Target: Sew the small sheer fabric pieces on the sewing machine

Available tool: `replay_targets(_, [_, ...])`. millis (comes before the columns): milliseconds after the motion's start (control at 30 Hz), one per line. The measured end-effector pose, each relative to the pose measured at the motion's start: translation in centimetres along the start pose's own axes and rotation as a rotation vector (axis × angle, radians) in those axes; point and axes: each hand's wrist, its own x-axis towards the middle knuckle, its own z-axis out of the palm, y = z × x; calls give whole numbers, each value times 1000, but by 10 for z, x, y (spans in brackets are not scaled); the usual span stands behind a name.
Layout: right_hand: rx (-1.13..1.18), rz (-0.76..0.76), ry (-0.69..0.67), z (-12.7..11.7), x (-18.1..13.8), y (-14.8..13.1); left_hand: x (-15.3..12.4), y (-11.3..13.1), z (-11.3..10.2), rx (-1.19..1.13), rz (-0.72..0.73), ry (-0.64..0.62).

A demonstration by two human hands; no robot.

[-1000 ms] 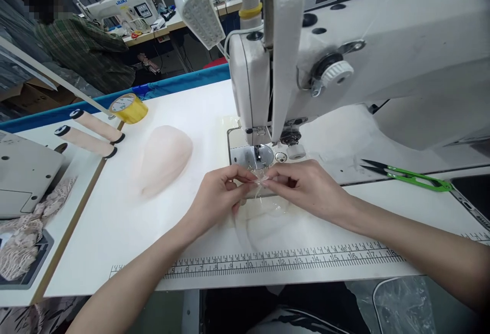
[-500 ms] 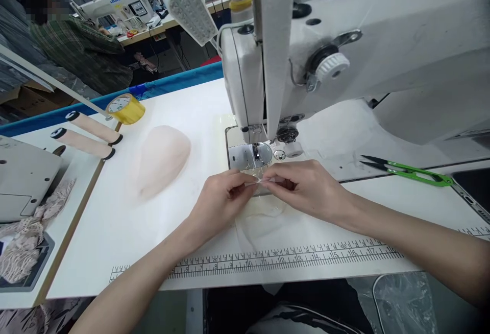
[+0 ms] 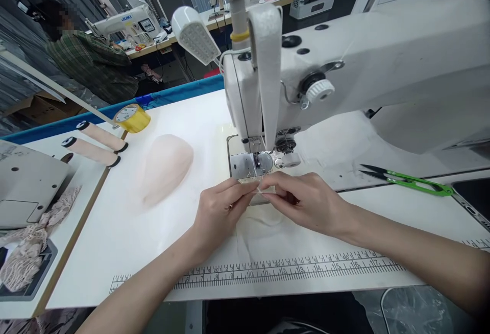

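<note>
The thin, see-through cloth [image 3: 263, 217] is between your two hands, just on your side of the sewing machine's needle, over the near edge of the metal plate [image 3: 240, 165]. It is pale, almost colourless, and falls in soft, loose folds toward you onto the white table [image 3: 172, 242]; its outline is hard to follow against that white.

Your left hand [image 3: 225, 209] is closed in a pinch: thumb and forefinger press together on the cloth's upper edge, with the other fingers curled behind. Your right hand [image 3: 306, 198] meets it from the other side, forefinger and thumb reaching to the same spot, their tips slightly apart. You can't tell from here whether the right fingertips grip the cloth or only touch it.

The sewing machine [image 3: 356, 73] stands right beyond your fingertips, its arm stretching away to your right. To the left of your left hand lies a rounded, pale pink piece of sheer fabric [image 3: 168, 168], flat on the table. Past that are a roll of yellow tape [image 3: 133, 118] and two peach thread spools [image 3: 92, 151] lying side by side. Green-handled snips [image 3: 409, 181] lie well to your right, blades pointing toward the machine. A printed ruler [image 3: 268, 274] runs along the table's near edge, under your forearms.
</note>
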Motion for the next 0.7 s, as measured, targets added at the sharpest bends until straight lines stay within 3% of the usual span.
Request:
replay_targets(333, [-65, -41, -35, 0, 0, 0, 1, -1, -1, 131, 164, 71])
replay_targets(700, [-35, -13, -41, 0, -1, 1, -2, -1, 2, 154, 204, 79])
